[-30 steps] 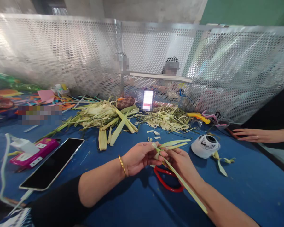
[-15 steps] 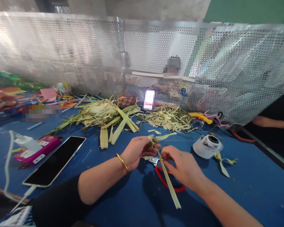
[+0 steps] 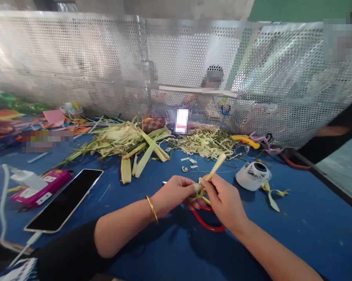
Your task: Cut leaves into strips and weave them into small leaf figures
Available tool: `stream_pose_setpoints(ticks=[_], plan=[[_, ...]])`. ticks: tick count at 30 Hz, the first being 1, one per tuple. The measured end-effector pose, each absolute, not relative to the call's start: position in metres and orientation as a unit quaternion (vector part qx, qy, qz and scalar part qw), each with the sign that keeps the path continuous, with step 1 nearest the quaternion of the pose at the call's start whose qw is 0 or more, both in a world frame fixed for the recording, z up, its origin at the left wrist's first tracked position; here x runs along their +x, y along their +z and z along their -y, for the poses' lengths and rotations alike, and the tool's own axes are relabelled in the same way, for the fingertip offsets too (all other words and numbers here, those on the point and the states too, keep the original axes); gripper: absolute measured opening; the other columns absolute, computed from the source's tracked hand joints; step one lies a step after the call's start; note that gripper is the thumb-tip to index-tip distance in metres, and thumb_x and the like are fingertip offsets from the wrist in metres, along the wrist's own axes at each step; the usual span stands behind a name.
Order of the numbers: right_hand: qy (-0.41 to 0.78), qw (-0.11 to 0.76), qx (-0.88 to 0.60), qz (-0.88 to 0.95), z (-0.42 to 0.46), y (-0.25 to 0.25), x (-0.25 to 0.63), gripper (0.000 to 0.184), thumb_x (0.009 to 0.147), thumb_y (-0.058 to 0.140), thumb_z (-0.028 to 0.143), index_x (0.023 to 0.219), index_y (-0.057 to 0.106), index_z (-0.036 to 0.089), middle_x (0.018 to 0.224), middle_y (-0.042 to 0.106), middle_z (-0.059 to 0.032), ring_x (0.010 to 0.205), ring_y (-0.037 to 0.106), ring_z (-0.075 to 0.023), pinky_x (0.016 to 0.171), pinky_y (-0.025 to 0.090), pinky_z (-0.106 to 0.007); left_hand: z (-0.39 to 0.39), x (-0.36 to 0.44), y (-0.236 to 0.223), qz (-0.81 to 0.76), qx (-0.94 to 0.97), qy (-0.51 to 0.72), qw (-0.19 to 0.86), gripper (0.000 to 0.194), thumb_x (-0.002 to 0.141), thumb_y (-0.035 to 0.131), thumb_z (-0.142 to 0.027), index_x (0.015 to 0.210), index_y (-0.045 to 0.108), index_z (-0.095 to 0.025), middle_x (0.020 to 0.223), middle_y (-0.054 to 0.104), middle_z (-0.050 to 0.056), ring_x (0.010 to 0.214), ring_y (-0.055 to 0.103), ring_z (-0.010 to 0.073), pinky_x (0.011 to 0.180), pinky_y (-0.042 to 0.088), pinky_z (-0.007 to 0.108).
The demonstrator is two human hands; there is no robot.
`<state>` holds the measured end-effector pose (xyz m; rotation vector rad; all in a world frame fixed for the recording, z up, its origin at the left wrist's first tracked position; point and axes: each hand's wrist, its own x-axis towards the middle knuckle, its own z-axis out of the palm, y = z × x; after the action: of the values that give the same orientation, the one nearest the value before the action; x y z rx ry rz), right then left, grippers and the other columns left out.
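My left hand (image 3: 181, 191) is closed, pinching a small knotted piece of pale green leaf strip (image 3: 217, 166) between thumb and fingers. Right beside it, my right hand (image 3: 222, 199) is closed on the same strip, whose loose end points up and away from me. Below both hands lie scissors with red handles (image 3: 209, 226); the hands hide most of the blades, though a tip shows left of my left hand. A spool of white thread (image 3: 253, 176) stands right of my right hand, with a twisted leaf piece (image 3: 272, 197) beside it.
Leaf strips (image 3: 120, 140) and shredded scraps (image 3: 205, 142) are heaped at the back before a perforated metal screen (image 3: 105, 70). At left lie a phone (image 3: 66, 201) on its cable and a magenta power strip (image 3: 43, 189). A person's arm (image 3: 334, 130) shows at far right.
The strip's long end, which hung down toward me, now points up and away. My hands have come together, and small leaf scraps now lie on the table beyond them.
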<state>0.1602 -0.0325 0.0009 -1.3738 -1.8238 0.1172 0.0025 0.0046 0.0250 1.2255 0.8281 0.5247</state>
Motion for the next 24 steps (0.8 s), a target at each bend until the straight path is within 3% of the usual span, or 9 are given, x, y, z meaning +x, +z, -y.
stream_pose_setpoints(ticks=[4, 10, 14, 17, 20, 24], plan=[[0.119, 0.414, -0.578, 0.693, 0.032, -0.002, 0.158, 0.025, 0.091, 0.044, 0.036, 0.076, 0.055, 0.021, 0.059, 0.056, 0.0024, 0.052, 0.049, -0.0123, 0.051, 0.037, -0.022, -0.007, 0.001, 0.024, -0.401, 0.526, 0.226, 0.715, 0.049, 0.056, 0.077, -0.056, 0.075, 0.063, -0.013, 0.067, 0.069, 0.005, 0.055, 0.061, 0.0111, 0.050, 0.044, 0.020], [0.170, 0.429, -0.595, 0.658, 0.030, -0.001, 0.158, 0.028, 0.089, 0.046, 0.039, 0.069, 0.051, 0.020, 0.058, 0.050, 0.0028, 0.055, 0.044, -0.0120, 0.051, 0.034, -0.022, -0.009, 0.000, 0.022, -0.397, 0.533, 0.240, 0.707, 0.042, 0.062, 0.074, -0.053, 0.069, 0.064, -0.013, 0.066, 0.067, 0.005, 0.057, 0.060, 0.0120, 0.049, 0.042, 0.020], [0.187, 0.450, -0.604, 0.631, 0.031, 0.003, 0.159, 0.029, 0.089, 0.045, 0.042, 0.071, 0.053, 0.020, 0.056, 0.047, 0.0035, 0.054, 0.042, -0.0121, 0.050, 0.033, -0.023, -0.009, -0.001, 0.024, -0.330, 0.534, 0.262, 0.733, 0.028, 0.071, 0.066, -0.041, 0.075, 0.068, -0.013, 0.074, 0.067, 0.007, 0.059, 0.058, 0.0123, 0.052, 0.045, 0.022], [0.186, 0.467, -0.607, 0.616, 0.031, 0.005, 0.159, 0.031, 0.088, 0.046, 0.043, 0.068, 0.051, 0.020, 0.053, 0.043, 0.0044, 0.051, 0.040, -0.0117, 0.049, 0.032, -0.023, -0.009, 0.000, 0.025, -0.300, 0.553, 0.262, 0.732, 0.021, 0.069, 0.064, -0.032, 0.080, 0.068, -0.014, 0.075, 0.065, 0.004, 0.061, 0.056, 0.0125, 0.053, 0.044, 0.022], [0.190, 0.466, -0.607, 0.615, 0.031, 0.005, 0.157, 0.032, 0.088, 0.046, 0.043, 0.066, 0.050, 0.020, 0.055, 0.045, 0.0041, 0.053, 0.040, -0.0114, 0.050, 0.032, -0.023, -0.005, 0.002, 0.023, -0.327, 0.595, 0.280, 0.679, 0.013, 0.068, 0.067, -0.026, 0.069, 0.063, -0.014, 0.061, 0.055, -0.002, 0.055, 0.047, 0.0083, 0.052, 0.038, 0.020], [0.206, 0.469, -0.617, 0.598, 0.031, 0.003, 0.154, 0.033, 0.086, 0.049, 0.044, 0.063, 0.048, 0.020, 0.052, 0.042, 0.0050, 0.051, 0.038, -0.0107, 0.049, 0.032, -0.023, 0.001, 0.007, 0.020, -0.351, 0.632, 0.307, 0.619, 0.021, 0.075, 0.061, -0.024, 0.058, 0.056, -0.014, 0.054, 0.045, -0.006, 0.052, 0.037, 0.0063, 0.052, 0.032, 0.020]])
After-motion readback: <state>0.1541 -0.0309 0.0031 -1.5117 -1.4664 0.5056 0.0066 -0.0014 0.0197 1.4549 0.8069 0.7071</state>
